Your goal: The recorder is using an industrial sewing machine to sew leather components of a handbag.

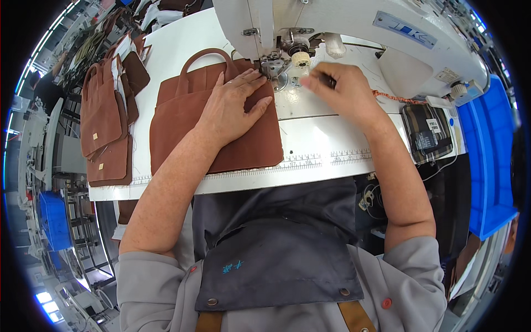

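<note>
Blue plastic shows first, off at the far left, where a bin (54, 221) stands next to a dark metal rack (83, 221). Rightward from it, a pile of brown bag pieces (102, 119) lies on the left end of the white table (326, 131), handles upward, small pale tags near the lower edges. Just beside the pile, well apart from the bin, is the reddish-brown bag (180, 130), lying flat with its arched handle pointing away from the person and its lower edge over the printed ruler scale (332, 159). On its upper right part rests the left hand (232, 102), grip released, palm down, fingers slightly spread. The bag's upper right corner sits close by the needle end of the white sewing machine (354, 22); I cannot tell whether it is under the foot. Near a cream ribbed wheel (300, 58), the right hand (347, 91) is raised, blurred, fingers curled toward the thumb; I cannot tell whether that grip has anything in it. Farther right come a reddish cord (395, 98), a dark checked pouch (423, 130) and, at the table's side, a long blue tray (484, 160).
</note>
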`<state>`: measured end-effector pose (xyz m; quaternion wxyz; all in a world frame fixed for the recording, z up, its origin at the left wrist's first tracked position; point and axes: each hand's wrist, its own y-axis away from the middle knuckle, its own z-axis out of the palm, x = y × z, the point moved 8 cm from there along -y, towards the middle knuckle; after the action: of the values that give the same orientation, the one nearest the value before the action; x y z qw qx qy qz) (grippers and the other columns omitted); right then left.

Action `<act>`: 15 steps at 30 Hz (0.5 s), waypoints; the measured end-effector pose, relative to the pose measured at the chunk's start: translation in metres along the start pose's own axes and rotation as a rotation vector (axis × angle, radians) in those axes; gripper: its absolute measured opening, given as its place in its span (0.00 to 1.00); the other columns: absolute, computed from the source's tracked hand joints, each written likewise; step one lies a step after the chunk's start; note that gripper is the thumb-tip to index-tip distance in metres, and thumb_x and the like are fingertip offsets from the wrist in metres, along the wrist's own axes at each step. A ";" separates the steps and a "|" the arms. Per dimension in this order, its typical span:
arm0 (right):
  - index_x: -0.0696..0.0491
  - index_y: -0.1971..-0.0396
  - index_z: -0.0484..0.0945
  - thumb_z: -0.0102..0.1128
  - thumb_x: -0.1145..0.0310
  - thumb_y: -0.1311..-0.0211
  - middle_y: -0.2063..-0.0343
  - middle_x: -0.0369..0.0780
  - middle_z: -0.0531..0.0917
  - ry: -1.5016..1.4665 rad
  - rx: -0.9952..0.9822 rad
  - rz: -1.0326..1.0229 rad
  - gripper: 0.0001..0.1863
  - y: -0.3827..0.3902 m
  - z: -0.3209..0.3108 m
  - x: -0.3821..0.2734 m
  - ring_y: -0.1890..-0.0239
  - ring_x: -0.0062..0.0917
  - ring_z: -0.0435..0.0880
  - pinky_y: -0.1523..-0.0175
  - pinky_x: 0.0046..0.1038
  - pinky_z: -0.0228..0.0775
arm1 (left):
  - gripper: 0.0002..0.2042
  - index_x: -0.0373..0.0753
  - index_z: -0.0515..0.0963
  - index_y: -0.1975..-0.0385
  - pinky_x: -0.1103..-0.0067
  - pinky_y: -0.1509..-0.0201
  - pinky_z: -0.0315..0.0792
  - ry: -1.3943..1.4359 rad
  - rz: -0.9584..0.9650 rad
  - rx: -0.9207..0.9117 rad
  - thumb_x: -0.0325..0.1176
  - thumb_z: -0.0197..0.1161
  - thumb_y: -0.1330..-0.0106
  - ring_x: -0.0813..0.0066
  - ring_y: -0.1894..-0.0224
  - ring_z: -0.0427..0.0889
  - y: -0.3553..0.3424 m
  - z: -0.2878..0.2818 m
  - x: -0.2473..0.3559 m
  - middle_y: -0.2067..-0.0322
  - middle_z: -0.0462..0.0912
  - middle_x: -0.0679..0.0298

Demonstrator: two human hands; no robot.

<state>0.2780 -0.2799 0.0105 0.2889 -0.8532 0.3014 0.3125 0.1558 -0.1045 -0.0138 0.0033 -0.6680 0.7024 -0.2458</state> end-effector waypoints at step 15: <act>0.54 0.64 0.82 0.75 0.72 0.48 0.58 0.43 0.83 0.513 0.638 -0.193 0.12 0.158 -0.126 0.012 0.53 0.40 0.81 0.46 0.38 0.69 | 0.20 0.34 0.82 0.43 0.51 0.24 0.58 0.023 0.058 0.012 0.40 0.66 0.29 0.52 0.31 0.74 -0.012 0.001 -0.010 0.38 0.80 0.49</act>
<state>0.2213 -0.4729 0.0346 0.4823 -0.7955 0.3638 -0.0476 0.1680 -0.0951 -0.0137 0.0064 -0.6446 0.7198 -0.2576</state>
